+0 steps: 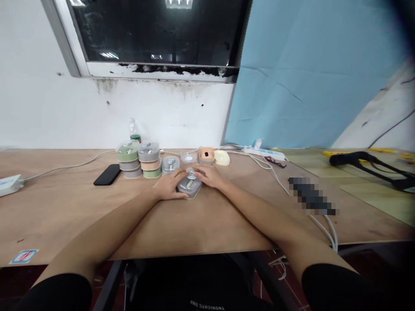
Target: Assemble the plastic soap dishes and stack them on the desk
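A small grey box with a clear lid (190,186) sits on the wooden table in front of me. My left hand (169,185) grips its left side, thumb along the near edge and fingers over the far part of the lid. At its far right corner, my right hand (210,176) presses fingers on the lid and side. Just behind are another lidded grey box (170,165) and a clear lid (188,157). An orange-topped open box (206,155) and a pale yellow piece (222,157) stand to the right of these.
Two stacks of lidded boxes (129,156) (149,159) stand left of my hands, with a bottle (134,131) behind. A black phone (107,175) lies farther left. On the right are a power strip (264,153), white cables and a blurred dark object (311,195).
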Tool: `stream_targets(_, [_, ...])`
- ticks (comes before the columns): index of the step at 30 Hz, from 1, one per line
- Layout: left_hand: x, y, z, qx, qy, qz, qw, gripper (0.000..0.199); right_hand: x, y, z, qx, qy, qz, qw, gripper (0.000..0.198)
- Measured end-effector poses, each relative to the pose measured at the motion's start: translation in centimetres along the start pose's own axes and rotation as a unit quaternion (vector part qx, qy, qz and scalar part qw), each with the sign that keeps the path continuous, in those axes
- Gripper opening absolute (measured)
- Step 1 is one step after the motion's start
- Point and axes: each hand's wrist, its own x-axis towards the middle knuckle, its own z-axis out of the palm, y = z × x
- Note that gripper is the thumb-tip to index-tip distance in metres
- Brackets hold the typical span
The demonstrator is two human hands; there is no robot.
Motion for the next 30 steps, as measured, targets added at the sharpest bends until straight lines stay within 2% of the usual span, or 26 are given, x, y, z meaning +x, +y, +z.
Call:
stream_targets(4, [0.0, -0.1, 0.1, -0.014, 0.032, -0.008, 0.999, 0.105, 0.1, -0.8, 0.2, 0.024, 0.065, -0.038, 0.997, 0.048])
stream_targets(8, [0.1, -0.3, 0.2, -0.033, 0.073, -0.046, 0.996, 0.110, 0.1, 0.0, 0.5, 0.088, 0.187, -0.021, 0.978, 0.054])
stream_targets(10, [0.1, -0.6, 0.3, -0.043, 0.054, -0.075, 0.995, 0.102, 0.2, 0.5, 0.5, 0.110, 0.274, -0.013, 0.955, 0.056])
stream_targets(12, [0.1, -0.9, 0.4, -0.044, 0.009, -0.072, 0.996, 0.085, 0.3, 1.0, 0.4, 0.111, 0.354, -0.003, 0.929, 0.056])
stream_targets(14, [0.2, -1.2, 0.6, -0.037, -0.025, -0.043, 0.998, 0.066, 0.6, 1.5, 0.1, 0.098, 0.405, 0.018, 0.909, 0.055])
stream_targets(16, [0.2, -1.3, 0.7, -0.032, -0.027, -0.018, 0.999, 0.055, 1.1, 2.2, -0.1, 0.079, 0.428, 0.047, 0.899, 0.055])
stream_targets(18, [0.3, -1.3, 0.8, -0.031, -0.014, 0.002, 0.999, 0.050, 1.6, 2.8, 0.0, 0.057, 0.426, 0.074, 0.900, 0.056])
stream_targets(20, [0.4, -1.1, 0.7, -0.033, -0.003, 0.025, 0.999, 0.044, 2.0, 3.5, 0.5, 0.026, 0.397, 0.081, 0.914, 0.057])
stream_targets(23, [0.4, -0.5, 0.5, -0.031, 0.005, 0.051, 0.998, 0.040, 2.4, 4.0, 1.3, -0.041, 0.310, 0.055, 0.948, 0.051])
stream_targets(25, [0.4, -0.3, 0.5, -0.026, 0.008, 0.062, 0.998, 0.040, 2.6, 4.1, 1.8, -0.092, 0.256, 0.040, 0.961, 0.046])
stream_targets(30, [0.4, -0.1, 0.6, -0.018, 0.013, 0.061, 0.998, 0.040, 4.5, 3.8, 3.0, -0.193, 0.186, 0.063, 0.962, 0.044])
